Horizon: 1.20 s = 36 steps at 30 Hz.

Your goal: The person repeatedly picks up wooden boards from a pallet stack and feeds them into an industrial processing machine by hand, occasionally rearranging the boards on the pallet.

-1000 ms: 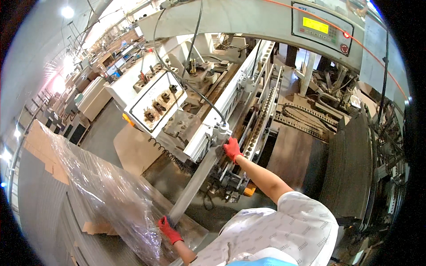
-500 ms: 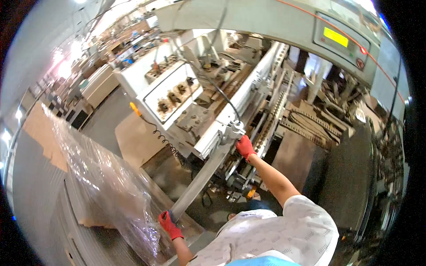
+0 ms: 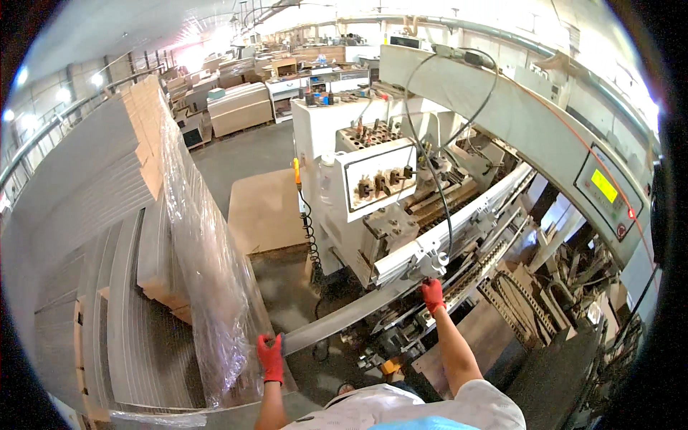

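Note:
A long flat grey strip (image 3: 344,317) runs from lower left up to the infeed of a white machine (image 3: 373,193). My left hand (image 3: 271,357), in a red glove, grips the strip's near end beside a clear plastic sheet (image 3: 208,265). My right hand (image 3: 432,294), also red-gloved, holds the strip's far end right under the machine's white guide rail (image 3: 459,229), next to a chain track (image 3: 487,261).
A tall stack of long grey strips (image 3: 93,236), partly plastic-wrapped, stands at my left. A brown board (image 3: 264,211) lies on the floor by the machine. A control panel with a yellow screen (image 3: 603,186) hangs at right. More pallets and benches fill the hall behind.
My view has swung left and upward, showing more of the stack. Both hands still hold the strip; its far end stays at the guide rail.

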Each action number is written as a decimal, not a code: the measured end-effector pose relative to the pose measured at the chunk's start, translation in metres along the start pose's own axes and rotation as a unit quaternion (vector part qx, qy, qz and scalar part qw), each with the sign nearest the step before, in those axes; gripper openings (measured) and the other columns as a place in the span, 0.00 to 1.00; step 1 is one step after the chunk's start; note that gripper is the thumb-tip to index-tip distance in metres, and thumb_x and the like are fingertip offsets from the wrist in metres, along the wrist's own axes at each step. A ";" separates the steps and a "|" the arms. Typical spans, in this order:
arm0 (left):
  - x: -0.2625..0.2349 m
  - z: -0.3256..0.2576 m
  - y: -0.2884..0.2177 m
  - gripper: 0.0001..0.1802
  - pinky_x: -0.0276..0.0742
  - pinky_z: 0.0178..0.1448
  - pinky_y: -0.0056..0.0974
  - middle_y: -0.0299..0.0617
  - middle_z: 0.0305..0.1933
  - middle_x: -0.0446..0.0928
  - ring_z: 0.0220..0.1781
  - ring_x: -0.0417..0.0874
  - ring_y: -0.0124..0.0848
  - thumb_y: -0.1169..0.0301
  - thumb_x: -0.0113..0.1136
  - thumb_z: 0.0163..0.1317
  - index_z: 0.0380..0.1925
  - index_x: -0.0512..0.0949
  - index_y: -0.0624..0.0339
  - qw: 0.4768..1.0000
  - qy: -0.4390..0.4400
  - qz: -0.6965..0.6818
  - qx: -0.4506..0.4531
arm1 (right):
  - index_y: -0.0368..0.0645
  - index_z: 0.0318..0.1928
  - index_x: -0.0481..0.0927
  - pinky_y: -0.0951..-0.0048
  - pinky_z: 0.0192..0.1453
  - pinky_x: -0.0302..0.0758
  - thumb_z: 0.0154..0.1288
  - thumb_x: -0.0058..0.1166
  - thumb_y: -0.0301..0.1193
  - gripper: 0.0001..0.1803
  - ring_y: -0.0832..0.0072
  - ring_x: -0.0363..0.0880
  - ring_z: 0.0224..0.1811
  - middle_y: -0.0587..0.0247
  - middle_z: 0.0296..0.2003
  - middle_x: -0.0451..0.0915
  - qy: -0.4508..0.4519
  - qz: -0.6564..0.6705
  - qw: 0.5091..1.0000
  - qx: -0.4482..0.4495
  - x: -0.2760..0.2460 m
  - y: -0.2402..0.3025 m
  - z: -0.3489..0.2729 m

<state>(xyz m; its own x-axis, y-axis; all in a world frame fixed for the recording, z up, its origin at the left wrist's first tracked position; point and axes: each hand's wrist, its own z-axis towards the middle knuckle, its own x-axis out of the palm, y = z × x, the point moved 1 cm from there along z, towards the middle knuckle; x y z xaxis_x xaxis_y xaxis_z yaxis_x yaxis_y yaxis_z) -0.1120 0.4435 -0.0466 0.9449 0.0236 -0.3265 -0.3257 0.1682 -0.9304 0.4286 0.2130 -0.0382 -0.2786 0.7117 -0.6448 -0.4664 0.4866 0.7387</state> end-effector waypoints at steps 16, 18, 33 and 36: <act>-0.016 -0.016 -0.093 0.33 0.59 0.61 0.64 0.41 0.46 0.78 0.52 0.78 0.43 0.49 0.73 0.42 0.50 0.77 0.45 0.843 0.126 0.465 0.238 | 0.45 0.43 0.81 0.66 0.45 0.77 0.59 0.56 0.22 0.11 0.57 0.81 0.41 0.55 0.38 0.79 -0.108 0.035 0.992 -0.058 -0.025 0.097 -0.113; -0.015 -0.017 -0.091 0.32 0.59 0.62 0.65 0.41 0.46 0.78 0.52 0.79 0.44 0.49 0.73 0.43 0.49 0.78 0.45 0.842 0.137 0.467 0.234 | 0.44 0.43 0.81 0.67 0.47 0.77 0.58 0.56 0.21 0.11 0.58 0.81 0.42 0.56 0.39 0.80 -0.112 0.021 0.992 -0.057 -0.032 0.105 -0.115; -0.016 -0.015 -0.099 0.32 0.57 0.62 0.66 0.44 0.45 0.79 0.52 0.78 0.46 0.49 0.72 0.40 0.47 0.79 0.47 0.836 0.170 0.481 0.202 | 0.42 0.37 0.81 0.62 0.42 0.75 0.55 0.55 0.19 0.09 0.54 0.79 0.37 0.53 0.33 0.77 -0.154 0.027 0.984 -0.087 -0.032 0.104 -0.116; -0.019 -0.015 -0.103 0.34 0.58 0.62 0.66 0.44 0.46 0.79 0.52 0.78 0.47 0.49 0.73 0.39 0.49 0.78 0.46 0.833 0.171 0.486 0.202 | 0.43 0.39 0.81 0.64 0.39 0.76 0.50 0.56 0.20 0.14 0.60 0.79 0.35 0.57 0.35 0.77 -0.132 0.071 0.984 -0.093 -0.035 0.106 -0.117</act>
<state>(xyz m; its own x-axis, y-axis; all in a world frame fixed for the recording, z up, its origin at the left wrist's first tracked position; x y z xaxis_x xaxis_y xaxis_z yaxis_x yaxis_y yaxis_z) -0.0969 0.4109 0.0528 0.1538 0.0722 -0.9855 -0.8286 0.5527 -0.0889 0.2913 0.1802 0.0398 -0.1358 0.8842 -0.4469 -0.5906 0.2899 0.7531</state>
